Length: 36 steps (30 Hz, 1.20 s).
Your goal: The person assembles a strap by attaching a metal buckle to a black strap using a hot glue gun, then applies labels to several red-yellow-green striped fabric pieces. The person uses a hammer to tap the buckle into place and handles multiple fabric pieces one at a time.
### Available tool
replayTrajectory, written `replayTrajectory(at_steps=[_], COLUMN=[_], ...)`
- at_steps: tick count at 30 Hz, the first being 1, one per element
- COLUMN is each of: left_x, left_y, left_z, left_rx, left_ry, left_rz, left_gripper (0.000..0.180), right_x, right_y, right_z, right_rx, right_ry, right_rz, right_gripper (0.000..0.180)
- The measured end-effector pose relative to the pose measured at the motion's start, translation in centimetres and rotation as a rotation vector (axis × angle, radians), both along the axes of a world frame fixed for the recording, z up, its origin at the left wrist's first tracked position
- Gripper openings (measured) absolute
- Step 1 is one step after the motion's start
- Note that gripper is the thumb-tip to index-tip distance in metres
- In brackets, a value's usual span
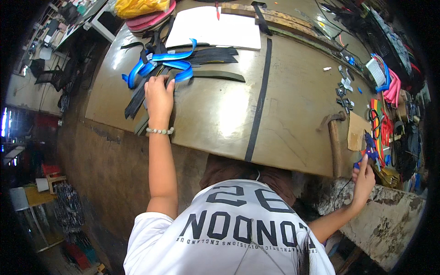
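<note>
The olive workbench [220,114] keeps everything within reach. The left hand [158,94] lies flat, fingers spread open, pinning the black straps [137,98] beside blue webbing [160,64]. The right hand [363,179], at the bench's edge, pinches a small blue tool [368,149].

A white sheet [213,28], a hammer [334,137] and cardboard [356,133] lie on the workbench [293,101].

left hand [159,96] stretched forward, palm down, fingers flat; right hand [363,179] out sideways, fingers pinched.

Left hand [158,97] presses black straps [137,98]; right hand [363,181] grips blue-handled scissors [369,149].
</note>
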<state>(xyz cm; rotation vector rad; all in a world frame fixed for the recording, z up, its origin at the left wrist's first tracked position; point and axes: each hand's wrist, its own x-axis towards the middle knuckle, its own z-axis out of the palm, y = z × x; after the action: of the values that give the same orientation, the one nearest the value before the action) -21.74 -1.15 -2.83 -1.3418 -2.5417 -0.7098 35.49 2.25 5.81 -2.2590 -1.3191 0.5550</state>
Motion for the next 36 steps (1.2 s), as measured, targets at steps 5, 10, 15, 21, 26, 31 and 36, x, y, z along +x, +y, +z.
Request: replayTrajectory(at_steps=[5,10,15,21,26,31,36], left_x=[1.3,5.5,12.4,14.6,14.4,14.8,15.1], left_y=[-0.8,-2.3,-2.7,0.6,1.0,1.2,1.3], left_z=[2.0,8.4,10.6,6.3,2.9,1.0,0.5], left_rx=[0.136,0.458,0.408,0.381,0.305,0.231,0.218], left_ry=[-0.107,-0.504,-0.288,-0.413,-0.470,-0.394,-0.436], left_rz=[-0.011,-0.067,-0.539,-0.808,-0.806,-0.753,-0.745], left_gripper=[0.028,0.027,0.022,0.024,0.022,0.024,0.024], right_x=[-9.6,-16.8,-21.7,-23.4,-23.4,-24.0,-24.6], right_y=[0.0,0.3,0.7,3.6,5.0,4.7,3.8], right_z=[1.5,3.9,4.5,-0.1,-4.5,-6.7,-7.2], right_rx=[0.225,0.666,1.079,0.022,-0.244,0.059,0.370], right_ry=[0.122,0.110,-0.142,0.981,1.121,0.586,0.301], right_rz=[0.334,0.724,0.878,0.800,0.785,0.896,0.960], right_gripper=[0.030,0.025,0.026,0.027,0.024,0.021,0.017])
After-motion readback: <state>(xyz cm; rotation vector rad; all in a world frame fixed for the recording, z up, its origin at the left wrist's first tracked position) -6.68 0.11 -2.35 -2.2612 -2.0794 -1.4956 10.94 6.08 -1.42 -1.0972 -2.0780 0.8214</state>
